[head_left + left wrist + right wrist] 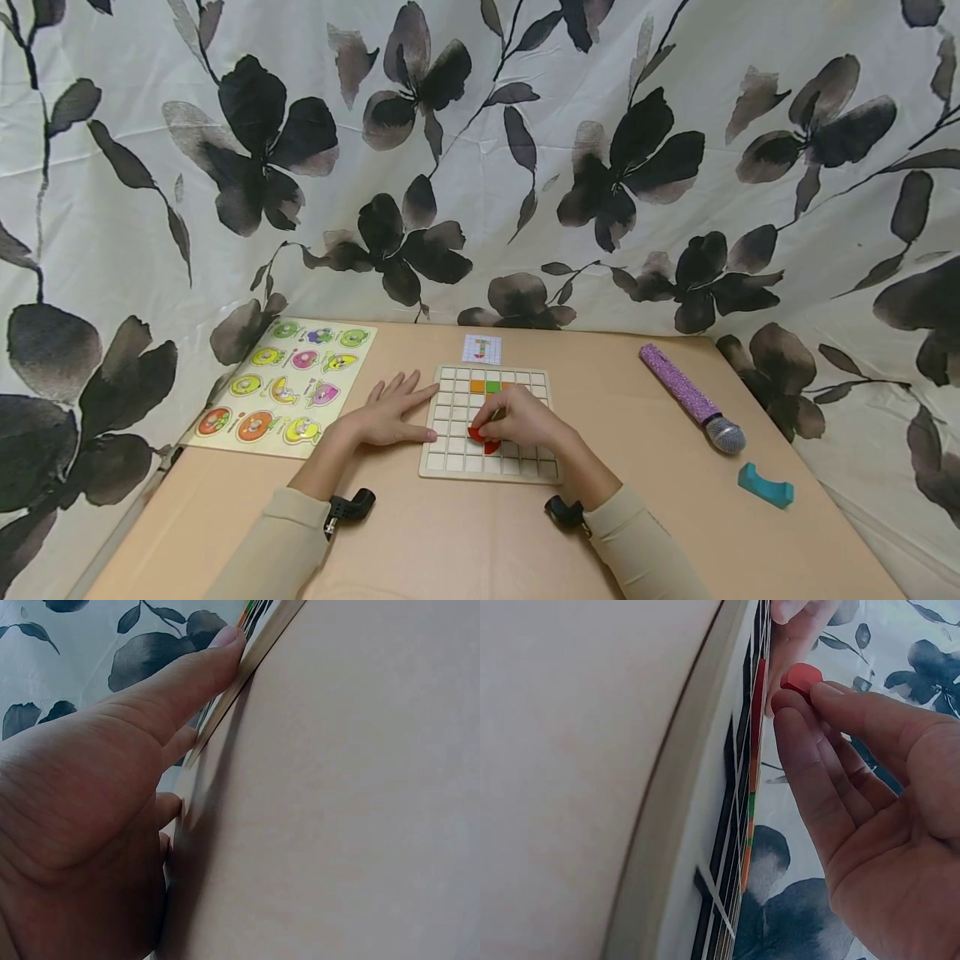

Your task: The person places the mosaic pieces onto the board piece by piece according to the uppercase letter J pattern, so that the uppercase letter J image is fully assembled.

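Note:
A pale wooden grid board (450, 472) lies on the table with an orange tile (477, 387) and a green tile (492, 387) near its top. My right hand (519, 418) is over the board and pinches a small red block (804, 676) between thumb and fingers; the right wrist view shows the block raised off the board. Another red piece (491, 447) sits in the grid just below it. With fingers spread, my left hand (392, 411) rests at the board's left side, its thumb and index finger touching the edge. My right hand covers part of the grid.
Behind the board lies a small card (482, 349) printed with a coloured grid pattern. A fruit sticker sheet (296, 367) is at the left. To the right are a glittery purple microphone (678, 383) and a teal curved block (765, 486). A floral cloth (525, 100) hangs behind the table.

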Available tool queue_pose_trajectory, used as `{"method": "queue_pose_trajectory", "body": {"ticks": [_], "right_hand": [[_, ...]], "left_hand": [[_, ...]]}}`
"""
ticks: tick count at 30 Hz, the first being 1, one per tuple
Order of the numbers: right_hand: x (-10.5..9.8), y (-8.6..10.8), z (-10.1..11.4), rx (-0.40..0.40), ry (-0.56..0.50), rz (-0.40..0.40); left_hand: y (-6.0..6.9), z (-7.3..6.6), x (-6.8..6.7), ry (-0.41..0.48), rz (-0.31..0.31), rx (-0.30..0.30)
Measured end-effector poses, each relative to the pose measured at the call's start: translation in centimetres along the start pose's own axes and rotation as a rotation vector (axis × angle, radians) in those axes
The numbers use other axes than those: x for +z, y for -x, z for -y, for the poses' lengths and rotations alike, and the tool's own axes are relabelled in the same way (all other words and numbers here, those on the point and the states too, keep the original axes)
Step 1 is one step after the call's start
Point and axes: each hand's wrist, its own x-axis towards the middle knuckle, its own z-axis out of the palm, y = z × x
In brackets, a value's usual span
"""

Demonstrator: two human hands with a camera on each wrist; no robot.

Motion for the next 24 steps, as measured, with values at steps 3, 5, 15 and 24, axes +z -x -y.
{"method": "queue_pose_trajectory", "body": {"ticks": [3, 5, 15, 24], "right_hand": [[0.09, -0.09, -0.06, 0.0, 0.004, -0.003], [0.12, -0.09, -0.08, 0.007, 0.007, -0.008], [0.17, -0.12, -0.23, 0.008, -0.004, 0.008], [0.21, -0.17, -0.24, -0.002, 0.009, 0.031]], "left_hand": [[0.05, -0.01, -0.04, -0.009, 0.001, -0.006], [0.06, -0.09, -0.06, -0.009, 0.001, -0.011], [0.03, -0.17, -0.02, -0.01, 0.006, -0.018], [0.02, -0.03, -0.05, -0.01, 0.005, -0.021]]}}
